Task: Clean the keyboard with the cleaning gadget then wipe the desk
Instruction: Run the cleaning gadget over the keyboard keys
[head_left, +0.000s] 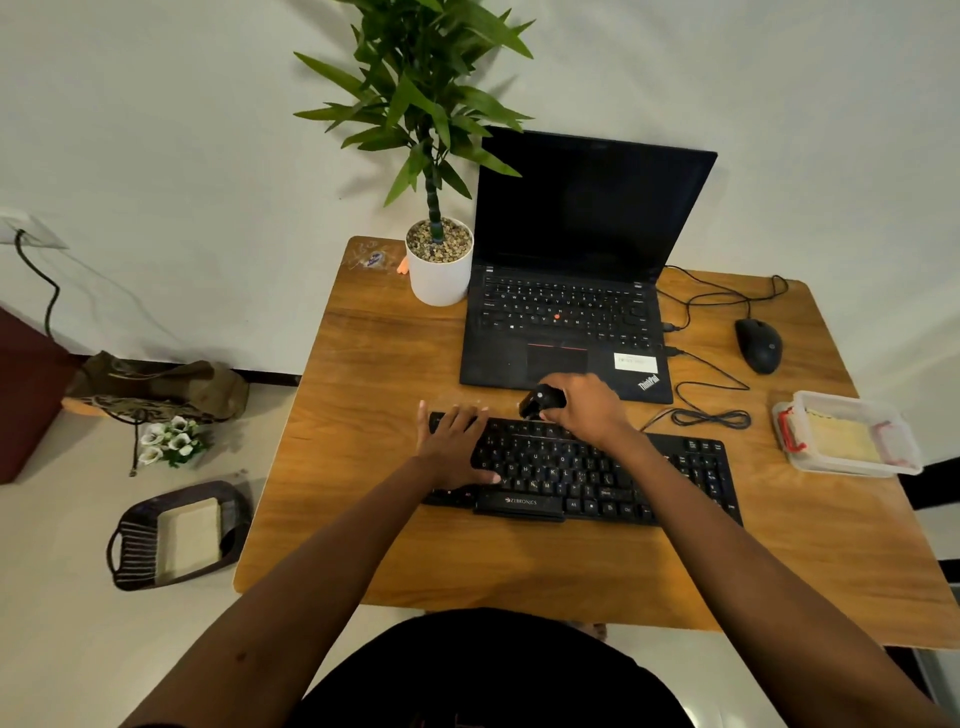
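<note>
Head cam: L hand (453, 446) flat, fingers apart, on keyboard (563, 470); R hand (588, 409) grips gadget (540, 400).

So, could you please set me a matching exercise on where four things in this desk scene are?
1 mouse
2 pot
3 box
4 gadget

A held in the right hand
B left of the laptop
C right of the keyboard
D right of the laptop, corded

Pairs: 1-D, 2-B, 3-C, 4-A
</note>
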